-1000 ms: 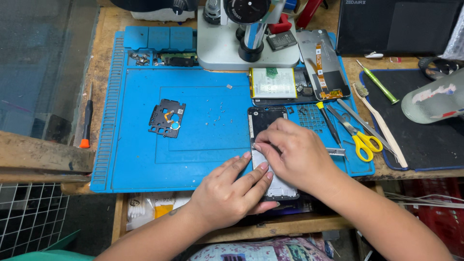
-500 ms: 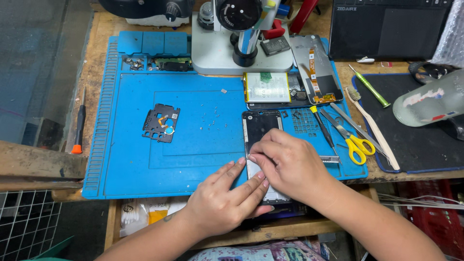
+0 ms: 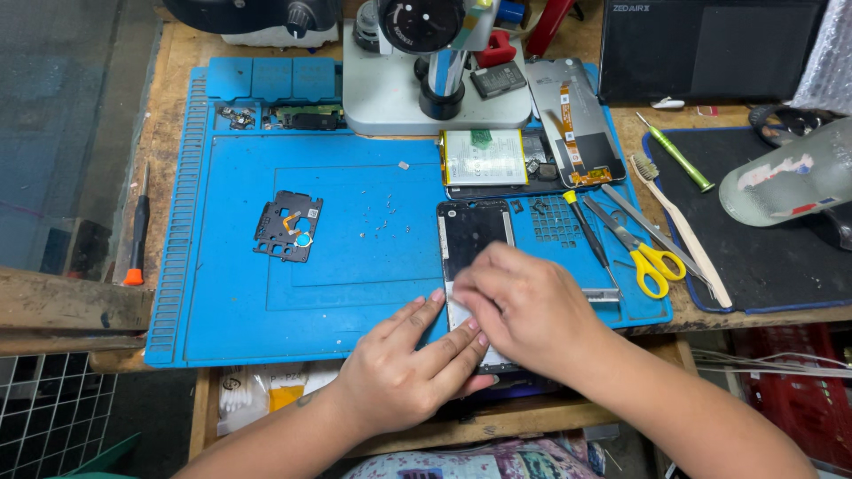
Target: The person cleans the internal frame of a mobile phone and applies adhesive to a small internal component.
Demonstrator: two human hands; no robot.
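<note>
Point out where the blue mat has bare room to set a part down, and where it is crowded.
Bare patches on the mat: the near-left stretch below the black bracket, and the strip left of it. The middle holds loose screws. Crowded: right side, with both hands on the phone frame, scissors, battery.

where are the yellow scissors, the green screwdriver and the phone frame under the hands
yellow scissors (image 3: 654, 264): head view, on a yellow handle loop
green screwdriver (image 3: 682, 159): head view, mid-shaft
phone frame (image 3: 473, 236): head view, dark upper part
</note>
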